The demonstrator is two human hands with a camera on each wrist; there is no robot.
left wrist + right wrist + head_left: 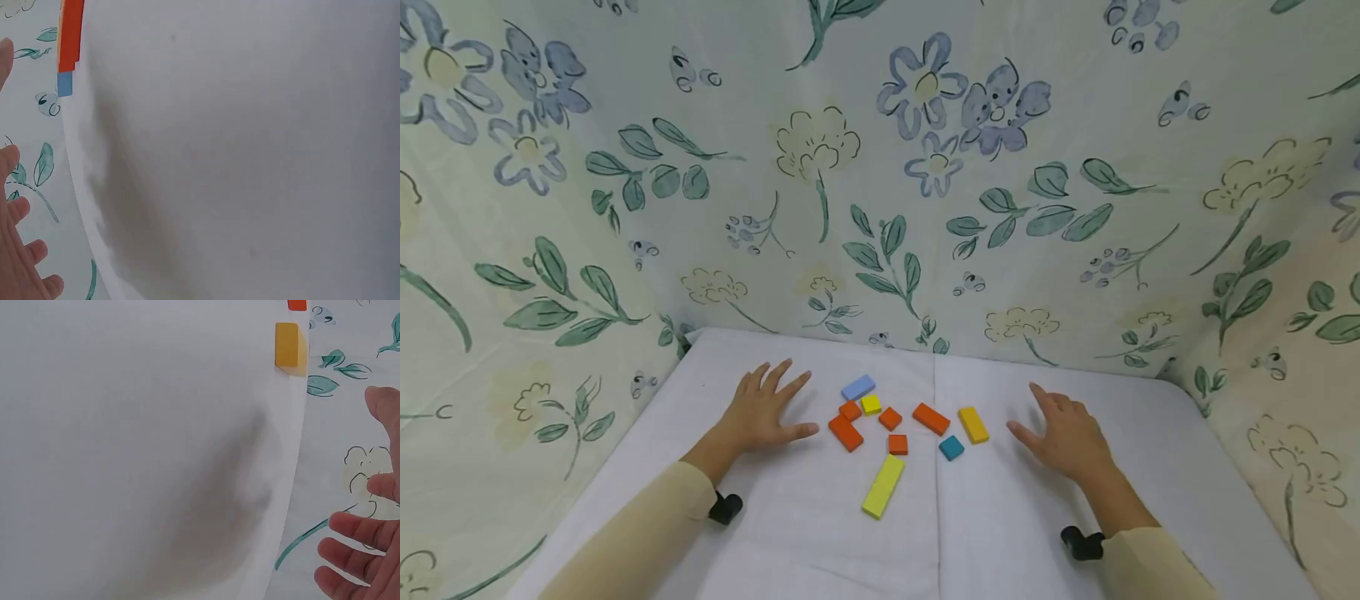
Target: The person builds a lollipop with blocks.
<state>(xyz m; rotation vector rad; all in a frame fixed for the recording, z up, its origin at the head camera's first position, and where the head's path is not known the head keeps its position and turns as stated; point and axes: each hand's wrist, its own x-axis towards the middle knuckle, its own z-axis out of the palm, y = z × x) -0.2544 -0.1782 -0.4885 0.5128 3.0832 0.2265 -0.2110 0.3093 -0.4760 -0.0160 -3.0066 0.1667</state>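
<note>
Several coloured blocks lie loose in the middle of the white table. My left hand (762, 414), fingers spread, is beside the group on its left, nearest an orange-red block (846, 433) and a light blue block (858, 387). On the other side my right hand (1064, 432) has its fingers apart, nearest a yellow-orange block (973, 425). Both hands hold nothing. Between them are a small yellow block (870, 404), a long orange block (931, 419), a teal block (951, 448) and small orange blocks (898, 444). A long yellow-green block (883, 487) lies closest to me.
A white cloth (820, 542) with a crease down its middle covers the table. Floral-patterned fabric (880, 183) hangs behind the table and along both sides. A dark wrist device (726, 507) sits at the left cuff, another device (1082, 543) at the right cuff.
</note>
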